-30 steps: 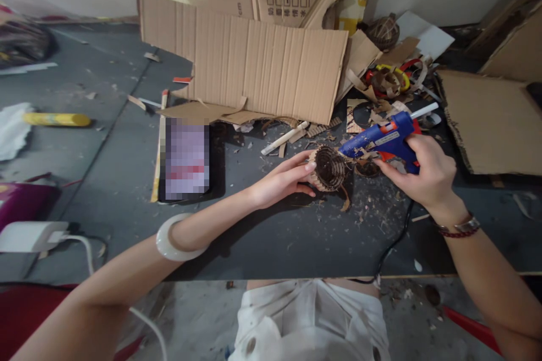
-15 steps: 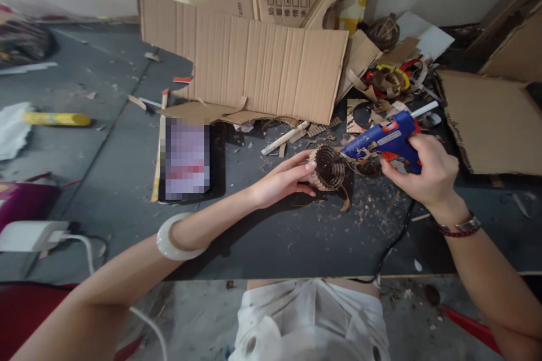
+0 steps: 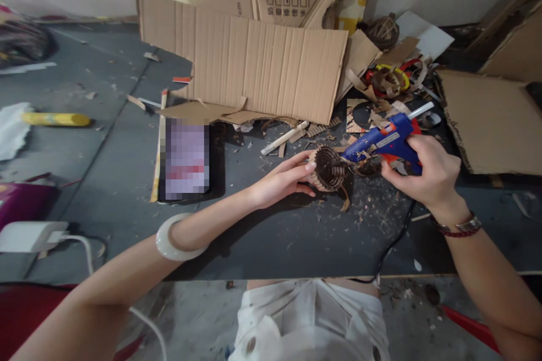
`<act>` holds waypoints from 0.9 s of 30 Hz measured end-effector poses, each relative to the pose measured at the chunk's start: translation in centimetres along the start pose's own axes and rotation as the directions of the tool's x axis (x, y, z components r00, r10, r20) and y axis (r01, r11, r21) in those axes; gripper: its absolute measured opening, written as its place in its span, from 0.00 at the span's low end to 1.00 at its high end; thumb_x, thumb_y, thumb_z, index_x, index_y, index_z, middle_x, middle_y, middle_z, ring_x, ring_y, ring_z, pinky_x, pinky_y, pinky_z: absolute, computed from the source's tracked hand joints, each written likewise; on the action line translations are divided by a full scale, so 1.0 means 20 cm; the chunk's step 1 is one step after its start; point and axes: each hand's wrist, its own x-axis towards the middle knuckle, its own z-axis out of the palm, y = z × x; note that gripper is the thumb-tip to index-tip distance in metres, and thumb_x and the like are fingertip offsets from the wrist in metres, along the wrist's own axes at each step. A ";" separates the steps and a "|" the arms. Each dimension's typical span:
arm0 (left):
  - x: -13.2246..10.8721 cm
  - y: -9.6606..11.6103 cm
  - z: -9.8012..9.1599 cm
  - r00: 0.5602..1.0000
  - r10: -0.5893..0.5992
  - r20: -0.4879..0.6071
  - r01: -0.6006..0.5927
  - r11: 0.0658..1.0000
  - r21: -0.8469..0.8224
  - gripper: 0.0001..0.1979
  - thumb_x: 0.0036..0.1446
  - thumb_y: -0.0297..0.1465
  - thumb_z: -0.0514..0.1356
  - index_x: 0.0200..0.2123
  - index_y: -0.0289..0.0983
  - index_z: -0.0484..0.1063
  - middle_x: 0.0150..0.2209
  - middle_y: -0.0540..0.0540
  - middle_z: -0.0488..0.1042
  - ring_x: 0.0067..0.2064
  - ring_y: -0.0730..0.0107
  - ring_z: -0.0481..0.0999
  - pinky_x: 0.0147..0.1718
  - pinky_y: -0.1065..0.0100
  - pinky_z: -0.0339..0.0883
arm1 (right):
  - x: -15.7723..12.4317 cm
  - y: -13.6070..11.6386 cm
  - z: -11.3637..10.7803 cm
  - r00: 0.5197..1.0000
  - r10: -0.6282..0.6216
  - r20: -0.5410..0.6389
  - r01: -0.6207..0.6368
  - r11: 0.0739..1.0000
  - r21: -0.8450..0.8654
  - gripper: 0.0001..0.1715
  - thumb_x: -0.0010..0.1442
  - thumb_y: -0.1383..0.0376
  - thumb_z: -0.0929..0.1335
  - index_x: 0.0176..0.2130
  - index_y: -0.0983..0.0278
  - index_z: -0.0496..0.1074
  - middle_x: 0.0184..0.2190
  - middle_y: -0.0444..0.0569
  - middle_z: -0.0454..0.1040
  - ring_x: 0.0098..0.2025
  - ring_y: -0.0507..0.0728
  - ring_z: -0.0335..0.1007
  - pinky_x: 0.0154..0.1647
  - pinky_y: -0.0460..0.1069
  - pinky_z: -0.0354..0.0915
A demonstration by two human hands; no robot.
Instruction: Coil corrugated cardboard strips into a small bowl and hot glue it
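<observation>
A small round cup of coiled corrugated cardboard [image 3: 329, 169] is held between the thumb and fingers of my left hand [image 3: 288, 179], its open side facing up toward me. A loose cardboard strip hangs from its lower right edge. My right hand [image 3: 429, 169] is wrapped round the handle of a blue glue gun [image 3: 381, 140] with a white glue stick in its back end. The nozzle points left and is at the right rim of the cup; whether it touches is too small to tell.
Large cardboard sheets [image 3: 271, 62] stand behind my hands. A phone [image 3: 186, 161] lies left of them, a yellow-handled tool [image 3: 57, 119] farther left. Cardboard scraps and yellow-red scissors [image 3: 393, 78] are at back right. A black cord [image 3: 396, 242] runs to the front edge.
The glue gun has tilted slightly and its glue stick has shifted a little left. My left hand and the cardboard cup have hardly moved.
</observation>
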 end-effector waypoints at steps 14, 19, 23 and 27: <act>0.00 0.00 0.00 1.000 -0.004 -0.005 0.004 1.000 -0.004 0.29 0.54 0.41 0.64 0.57 0.39 0.63 0.41 0.44 0.73 0.38 0.69 0.74 0.35 0.68 0.71 | -0.01 0.01 0.02 0.997 -0.067 -0.027 0.068 0.998 0.018 0.37 0.51 0.60 0.74 0.57 0.64 0.62 0.41 0.54 0.77 0.40 0.60 0.76 0.39 0.51 0.74; 0.00 0.00 0.00 1.000 0.001 0.004 -0.001 1.000 -0.010 0.27 0.54 0.41 0.64 0.55 0.40 0.64 0.41 0.44 0.73 0.38 0.69 0.75 0.35 0.69 0.71 | -0.01 0.00 0.02 0.998 -0.061 -0.024 0.061 0.998 0.017 0.37 0.50 0.61 0.74 0.57 0.64 0.62 0.41 0.53 0.77 0.40 0.60 0.76 0.39 0.50 0.73; 0.00 0.00 0.00 1.000 0.004 0.011 -0.004 1.000 -0.005 0.28 0.54 0.41 0.64 0.56 0.39 0.63 0.39 0.45 0.73 0.37 0.69 0.75 0.34 0.69 0.71 | -0.01 0.00 0.02 0.996 -0.086 -0.030 0.086 0.996 0.016 0.39 0.50 0.62 0.75 0.57 0.66 0.62 0.42 0.55 0.77 0.41 0.61 0.76 0.40 0.51 0.73; 0.00 0.00 0.00 1.000 0.009 0.005 -0.009 1.000 -0.004 0.28 0.54 0.41 0.63 0.56 0.39 0.63 0.39 0.45 0.74 0.37 0.69 0.75 0.34 0.68 0.71 | -0.01 -0.01 0.03 0.993 -0.105 -0.048 0.106 0.994 0.011 0.39 0.49 0.62 0.75 0.57 0.69 0.62 0.42 0.57 0.76 0.42 0.61 0.76 0.43 0.50 0.73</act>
